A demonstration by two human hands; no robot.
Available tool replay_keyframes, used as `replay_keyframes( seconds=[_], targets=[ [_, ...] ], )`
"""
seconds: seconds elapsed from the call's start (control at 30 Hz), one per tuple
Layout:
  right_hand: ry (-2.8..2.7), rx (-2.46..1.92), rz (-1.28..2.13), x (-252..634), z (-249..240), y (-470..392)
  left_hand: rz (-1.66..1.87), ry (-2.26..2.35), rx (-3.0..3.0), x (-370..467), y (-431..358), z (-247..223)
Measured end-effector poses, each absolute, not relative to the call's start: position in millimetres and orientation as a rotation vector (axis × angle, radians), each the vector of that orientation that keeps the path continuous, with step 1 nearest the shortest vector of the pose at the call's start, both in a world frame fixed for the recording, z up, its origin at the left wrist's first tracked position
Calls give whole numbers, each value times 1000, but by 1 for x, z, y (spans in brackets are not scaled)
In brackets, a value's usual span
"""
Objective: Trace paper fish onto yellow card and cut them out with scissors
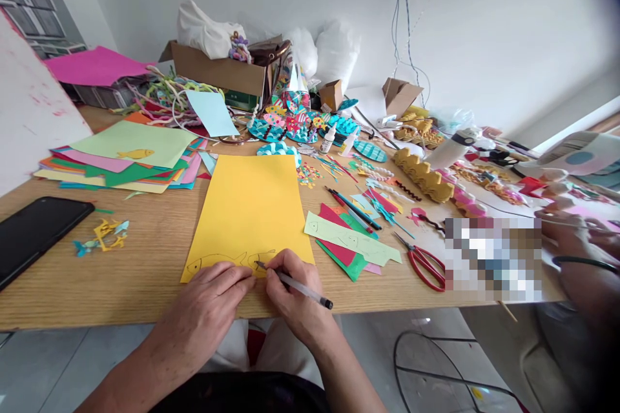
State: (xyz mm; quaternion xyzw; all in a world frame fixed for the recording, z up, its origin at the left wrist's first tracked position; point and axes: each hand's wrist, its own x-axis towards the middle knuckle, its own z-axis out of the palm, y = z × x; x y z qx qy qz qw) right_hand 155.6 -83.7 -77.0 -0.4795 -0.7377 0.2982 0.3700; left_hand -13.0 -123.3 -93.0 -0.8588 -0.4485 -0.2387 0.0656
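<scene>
A yellow sheet (254, 206) lies on the wooden table in front of me, with two fish outlines along its near edge; the right one is partly drawn. My right hand (295, 290) is closed round a pen (307, 292), its tip on the right fish. Flat on the sheet's near edge rests my left hand (216, 297), fingers stretched out and holding nothing. Beside the sheet, to the right, is a pale green strip (353, 242) with fish drawings, over red and green paper pieces. Red-handled scissors (426, 266) lie further right.
Stacked coloured paper (130, 148) and a black phone (41, 232) are at the left, near yellow scraps (109, 234). Glue bottles (328, 139), pens (356, 210) and paper fish crafts stand or lie behind. Another person's hand (564, 222) is at the right edge.
</scene>
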Motion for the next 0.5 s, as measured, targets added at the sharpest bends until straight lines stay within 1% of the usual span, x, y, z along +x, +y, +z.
replay_keyframes(
  seconds=[0.3,0.5],
  targets=[
    [-1908,-1231,739,155,-78,-82,-772,-1353,-2587,-12,-122,-88],
    [-1903,-1228,752,155,-78,-82,-756,-1421,-2593,-12,-123,-95]
  ],
)
